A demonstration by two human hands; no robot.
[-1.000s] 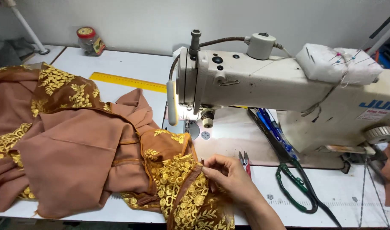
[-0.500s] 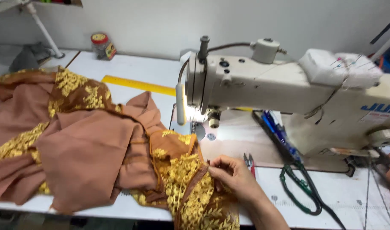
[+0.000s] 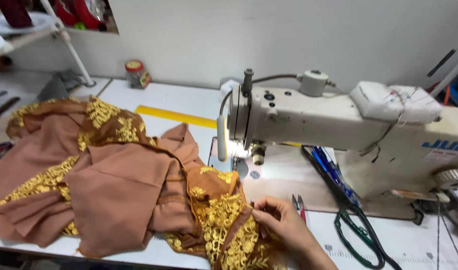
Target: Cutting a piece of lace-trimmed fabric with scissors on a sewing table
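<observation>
Fabric comes first on the left: the brown fabric (image 3: 114,185), edged with gold embroidery, lies heaped over the left half of the white table (image 3: 414,245), and its embroidered end runs down to the near edge in front of the machine. Behind the heap I note a small jar (image 3: 137,73) by the wall and a yellow ruler (image 3: 174,116) flat on the table, both well apart from the work. At centre stands the sewing machine (image 3: 329,125), lamp lit over the needle plate; no cloth is under the needle, though the embroidered end lies just beside the plate. Below it, the right hand (image 3: 284,225) is closed in a pinch, thumb and fingertips gripping the embroidered edge of the brown fabric near the table's front edge. The left hand is out of view. Just right of the hand lie red thread snips (image 3: 299,205), then green-handled scissors (image 3: 359,235), neither touched. I judge the step in hand to be finding and straightening the embroidered edge. Any next move, in my judgement, calls for a steady pinch, a flat, untwisted edge, and slack drawn from the heap so its weight does not drag the edge.
</observation>
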